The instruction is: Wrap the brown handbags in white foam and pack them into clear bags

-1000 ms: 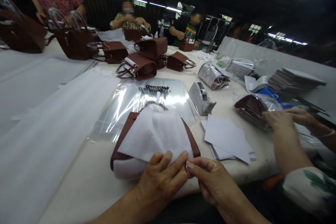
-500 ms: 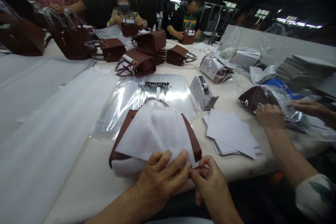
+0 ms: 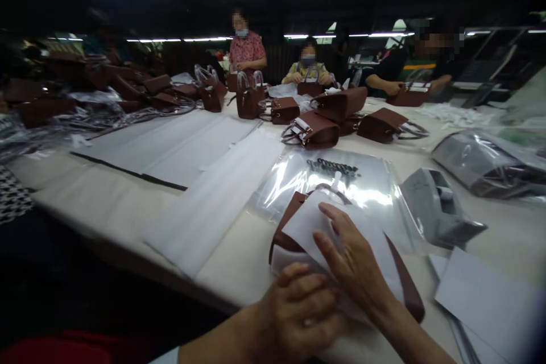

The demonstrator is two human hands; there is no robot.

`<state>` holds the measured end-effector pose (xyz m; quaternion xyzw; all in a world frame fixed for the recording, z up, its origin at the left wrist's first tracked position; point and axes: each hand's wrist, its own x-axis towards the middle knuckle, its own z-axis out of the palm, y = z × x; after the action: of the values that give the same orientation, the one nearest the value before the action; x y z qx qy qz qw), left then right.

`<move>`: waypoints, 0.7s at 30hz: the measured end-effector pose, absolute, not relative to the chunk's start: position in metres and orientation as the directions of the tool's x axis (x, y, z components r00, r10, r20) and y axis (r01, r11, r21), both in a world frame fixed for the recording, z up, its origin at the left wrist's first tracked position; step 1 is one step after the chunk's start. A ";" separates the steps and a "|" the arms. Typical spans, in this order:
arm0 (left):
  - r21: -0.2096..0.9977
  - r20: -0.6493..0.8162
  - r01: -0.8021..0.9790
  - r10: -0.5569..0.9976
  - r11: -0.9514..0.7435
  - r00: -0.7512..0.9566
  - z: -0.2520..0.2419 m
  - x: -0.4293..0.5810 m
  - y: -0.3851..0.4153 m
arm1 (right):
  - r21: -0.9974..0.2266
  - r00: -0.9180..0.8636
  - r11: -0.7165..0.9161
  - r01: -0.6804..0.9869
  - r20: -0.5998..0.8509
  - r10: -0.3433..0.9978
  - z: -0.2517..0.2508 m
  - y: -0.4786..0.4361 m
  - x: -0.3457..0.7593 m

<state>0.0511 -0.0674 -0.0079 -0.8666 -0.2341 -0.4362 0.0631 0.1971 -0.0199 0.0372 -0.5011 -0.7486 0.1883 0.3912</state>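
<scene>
The brown handbag lies on its side at the near edge of the table, right in front of you, with a white wrapping sheet folded over most of it, so only its brown edges show. Your right hand rests spread flat on top of that sheet, fingers extended and gripping nothing. Your left hand sits just beside it at the bag's near end with its fingers curled inward against the sheet. Motion blur hides whether it actually pinches the material, so that cannot be told. The bag's far end rests on a clear plastic bag with dark lettering. To the right of that stands a grey tape dispenser, and nearer you lies a stack of white cards. To the left, long white foam sheets stretch across the tabletop. Farther back, more brown handbags are clustered, and several people sit or stand at the far side, one in a patterned top, each handling a bag.
</scene>
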 end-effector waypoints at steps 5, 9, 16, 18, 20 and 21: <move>0.545 0.634 0.641 0.766 -0.541 0.107 -0.015 0.000 -0.067 | -0.279 -0.325 0.521 0.806 0.528 0.785 0.015 -0.021 0.187; 0.699 0.481 0.492 0.850 -0.519 0.213 -0.008 -0.010 -0.048 | -0.010 -0.423 0.509 0.861 0.544 0.725 0.019 -0.022 0.180; 0.775 0.470 0.269 0.806 -0.572 0.359 0.016 0.001 -0.016 | -0.179 -0.263 0.432 0.884 0.573 0.776 0.040 -0.008 0.181; 0.781 0.448 0.286 0.817 -0.555 0.361 0.016 0.005 -0.010 | -0.261 -0.219 0.424 0.867 0.565 0.796 0.038 -0.012 0.184; 0.783 0.421 0.315 0.829 -0.537 0.368 0.012 0.008 -0.006 | -0.286 -0.254 0.470 0.835 0.557 0.790 0.030 -0.021 0.187; 0.780 0.407 0.333 0.834 -0.530 0.373 0.009 0.009 -0.005 | -0.288 -0.291 0.513 0.809 0.561 0.775 0.025 -0.026 0.187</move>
<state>0.0092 -0.0051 0.0087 -0.7710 -0.3784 -0.4129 -0.3031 0.1869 -0.0260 0.0250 -0.4928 -0.8031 -0.0254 0.3340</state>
